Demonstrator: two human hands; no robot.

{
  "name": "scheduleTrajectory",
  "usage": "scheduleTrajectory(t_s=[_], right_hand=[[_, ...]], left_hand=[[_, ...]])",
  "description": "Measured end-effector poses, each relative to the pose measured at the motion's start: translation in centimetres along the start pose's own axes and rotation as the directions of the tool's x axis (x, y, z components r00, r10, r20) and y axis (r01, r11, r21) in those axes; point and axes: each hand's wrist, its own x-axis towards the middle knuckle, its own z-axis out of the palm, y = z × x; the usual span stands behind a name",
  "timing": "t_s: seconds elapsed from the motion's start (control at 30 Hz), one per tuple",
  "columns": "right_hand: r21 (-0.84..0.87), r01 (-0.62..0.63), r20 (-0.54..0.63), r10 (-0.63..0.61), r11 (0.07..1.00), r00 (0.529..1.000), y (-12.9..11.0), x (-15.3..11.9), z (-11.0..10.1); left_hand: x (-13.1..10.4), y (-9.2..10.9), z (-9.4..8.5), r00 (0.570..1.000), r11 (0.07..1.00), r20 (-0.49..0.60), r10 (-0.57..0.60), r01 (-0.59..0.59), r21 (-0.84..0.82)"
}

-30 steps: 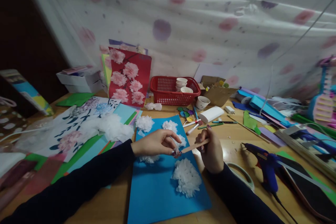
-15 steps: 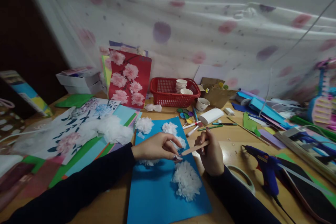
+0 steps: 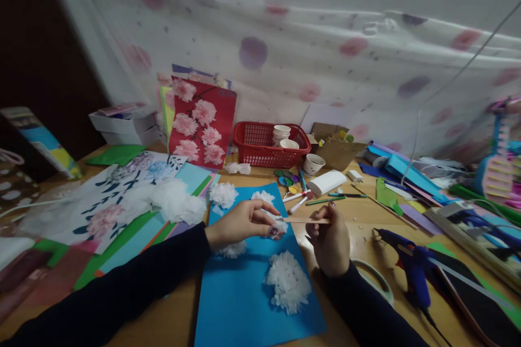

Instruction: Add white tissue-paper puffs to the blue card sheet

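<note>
A blue sheet (image 3: pixel 256 303) lies on the table with several white tissue flowers on it, the largest flower (image 3: pixel 288 283) near its right edge. Above the sheet, my left hand (image 3: pixel 246 222) pinches a small white piece that is mostly hidden by the fingers. My right hand (image 3: pixel 330 238) grips a flat wooden stick (image 3: pixel 301 220), held level, its left end at my left fingertips. Another white flower (image 3: pixel 223 195) sits at the sheet's top left corner.
A red basket (image 3: pixel 264 160) with paper cups stands at the back. A glue gun (image 3: pixel 411 260) and a tape roll (image 3: pixel 372 279) lie right of my right hand. Crumpled white tissue (image 3: pixel 179 200) and coloured papers are at the left; pens and brushes lie behind the hands.
My right hand has moved slightly up and right, and the stick has turned from slanting to nearly level. My left hand has shifted slightly upward, still pinching.
</note>
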Motion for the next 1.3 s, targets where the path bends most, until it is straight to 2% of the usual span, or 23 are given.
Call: scheduleTrajectory(t_s=[0.23, 0.57, 0.77, 1.13, 1.3], right_hand=[[-0.072, 0.076, 0.026, -0.074, 0.994, 0.997, 0.5, -0.7, 0.5], [-0.053, 0.135, 0.044, -0.132, 0.989, 0.990, 1.0, -1.0, 0.5], [-0.055, 0.190, 0.075, -0.186, 0.980, 0.980, 1.1, -1.2, 0.4], [-0.088, 0.251, 0.049, -0.247, 0.964, 0.968, 1.3, -1.4, 0.5], [-0.116, 0.259, 0.045, -0.255, 0.959, 0.966, 1.1, -1.5, 0.7]], left_hand=[[-0.2, 0.6, 0.5, 0.990, 0.998, -0.137, -0.034, 0.027, -0.050], [-0.1, 0.1, 1.0, 0.974, 0.951, -0.228, -0.016, -0.056, -0.303], [-0.2, 0.6, 1.6, 0.951, 0.944, -0.309, 0.003, -0.105, -0.313], [-0.4, 1.0, 1.8, 0.959, 0.931, -0.284, 0.015, -0.117, -0.345], [-0.3, 0.8, 1.8, 0.943, 0.937, -0.333, 0.014, -0.128, -0.324]])
